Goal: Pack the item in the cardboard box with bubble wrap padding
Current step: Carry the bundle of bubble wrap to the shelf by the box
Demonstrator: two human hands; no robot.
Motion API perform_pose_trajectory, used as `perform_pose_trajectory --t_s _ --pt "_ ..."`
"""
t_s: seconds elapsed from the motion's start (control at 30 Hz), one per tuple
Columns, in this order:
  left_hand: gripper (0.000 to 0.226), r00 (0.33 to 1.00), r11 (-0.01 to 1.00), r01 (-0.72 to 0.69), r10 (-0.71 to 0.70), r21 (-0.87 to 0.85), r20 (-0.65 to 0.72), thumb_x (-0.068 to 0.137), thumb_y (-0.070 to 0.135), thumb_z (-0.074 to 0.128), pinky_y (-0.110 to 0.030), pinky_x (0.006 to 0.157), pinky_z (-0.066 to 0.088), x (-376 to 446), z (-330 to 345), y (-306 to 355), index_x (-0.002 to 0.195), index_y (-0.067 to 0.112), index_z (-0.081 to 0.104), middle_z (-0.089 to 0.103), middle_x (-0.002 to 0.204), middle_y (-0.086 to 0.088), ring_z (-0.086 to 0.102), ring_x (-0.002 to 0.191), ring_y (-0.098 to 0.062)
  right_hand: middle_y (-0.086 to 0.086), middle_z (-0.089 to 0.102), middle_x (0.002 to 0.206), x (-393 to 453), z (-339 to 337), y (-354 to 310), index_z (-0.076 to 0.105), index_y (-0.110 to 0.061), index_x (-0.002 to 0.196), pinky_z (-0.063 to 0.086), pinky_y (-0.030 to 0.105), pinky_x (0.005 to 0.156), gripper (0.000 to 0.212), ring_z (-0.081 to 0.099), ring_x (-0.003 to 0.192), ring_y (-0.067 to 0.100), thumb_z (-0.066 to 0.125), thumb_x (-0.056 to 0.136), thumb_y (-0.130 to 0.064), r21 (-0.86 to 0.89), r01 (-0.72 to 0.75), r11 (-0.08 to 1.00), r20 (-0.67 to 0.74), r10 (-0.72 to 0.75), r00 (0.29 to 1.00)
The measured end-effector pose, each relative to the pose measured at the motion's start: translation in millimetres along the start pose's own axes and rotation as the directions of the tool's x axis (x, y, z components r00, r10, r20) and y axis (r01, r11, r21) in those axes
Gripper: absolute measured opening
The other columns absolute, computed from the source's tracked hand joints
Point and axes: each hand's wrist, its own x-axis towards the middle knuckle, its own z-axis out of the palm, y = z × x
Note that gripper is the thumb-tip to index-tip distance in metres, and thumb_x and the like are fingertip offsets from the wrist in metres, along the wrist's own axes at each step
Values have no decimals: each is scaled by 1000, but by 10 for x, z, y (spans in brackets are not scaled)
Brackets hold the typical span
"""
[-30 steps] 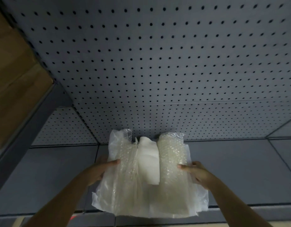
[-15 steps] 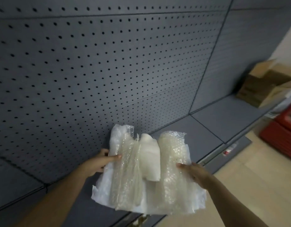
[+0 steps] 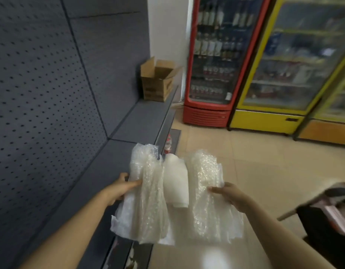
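Note:
A bundle of clear bubble wrap (image 3: 148,200) with a white foam sheet (image 3: 175,183) in its middle is held up in front of me. My left hand (image 3: 120,188) grips its left side, thumb on top. My right hand (image 3: 228,195) grips its right side. The bundle hangs over the edge of a grey shelf (image 3: 94,181). An open cardboard box (image 3: 158,80) stands at the far end of that shelf, well away from both hands. What the wrap holds, if anything, is hidden.
A grey pegboard wall (image 3: 41,84) runs along the left. A red drinks fridge (image 3: 216,65) and a yellow one (image 3: 295,70) stand ahead on the tiled floor (image 3: 245,152). A small bottle (image 3: 168,143) sits by the shelf edge. A dark bag (image 3: 326,216) is at right.
My view has swung to the right, from the pegboard to the aisle with the fridges and the box. Both hands keep the same hold on the bubble wrap bundle.

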Motion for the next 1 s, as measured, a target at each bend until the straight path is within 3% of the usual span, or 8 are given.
perform_pose_trajectory --t_s 0.13,0.27,0.37,0.5,0.73,0.83,0.9,1.0 --pt "81 997 994 -52 45 101 70 81 45 73 -31 66 48 202 653 464 141 15 28 56 106 -2 59 86 -15 14 72 103 -208 -590 284 65 -4 109 55 31 66 47 70 88 28 83 72 -27 83 -22 996 -141 33 989" --pt "98 991 985 -73 54 155 121 70 50 80 -39 85 53 330 1115 766 145 17 25 54 119 -9 61 104 -28 10 71 106 -236 -1025 516 63 -8 113 54 31 70 60 69 94 27 86 65 -35 132 -36 991 -203 63 977" --pt "106 990 979 -78 54 187 129 59 55 78 -43 90 52 354 1307 916 143 17 25 54 121 -9 61 108 -29 7 71 95 -181 -1229 540 64 -6 111 50 27 62 50 68 81 22 83 71 -29 134 -35 990 -208 62 976" --pt "93 993 980 -71 52 188 108 74 50 76 -47 97 49 486 1319 1000 144 16 24 52 126 -10 57 112 -30 5 70 90 32 -1355 431 64 -5 112 49 24 56 49 66 75 19 83 72 -28 121 -21 992 -185 43 982" --pt "79 997 985 -48 37 165 66 82 40 72 -34 73 47 898 1222 1174 142 13 28 52 97 3 56 85 -15 12 70 108 612 -1394 204 60 -1 119 52 28 65 71 67 88 24 86 65 -39 48 -62 997 -154 68 986" --pt "91 996 983 -27 11 179 92 74 52 76 -38 82 48 1187 1156 1326 141 15 28 52 108 -2 57 97 -22 12 71 105 901 -1433 26 64 -2 113 56 34 74 61 69 92 27 84 68 -38 23 -76 997 -137 79 987" --pt "104 995 982 -21 1 189 104 57 62 76 -39 85 47 1424 1104 1459 139 19 30 54 109 -1 56 101 -23 13 69 110 1108 -1464 -93 62 -3 116 55 34 75 83 68 97 29 86 54 -52 -15 -65 998 -164 62 984" --pt "96 992 982 -46 23 181 127 67 58 77 -37 82 44 1780 1037 1693 140 19 29 53 110 -1 54 100 -22 14 66 115 1456 -1549 -292 58 -3 121 56 38 82 97 66 101 31 86 47 -58 -27 -66 997 -190 60 980"
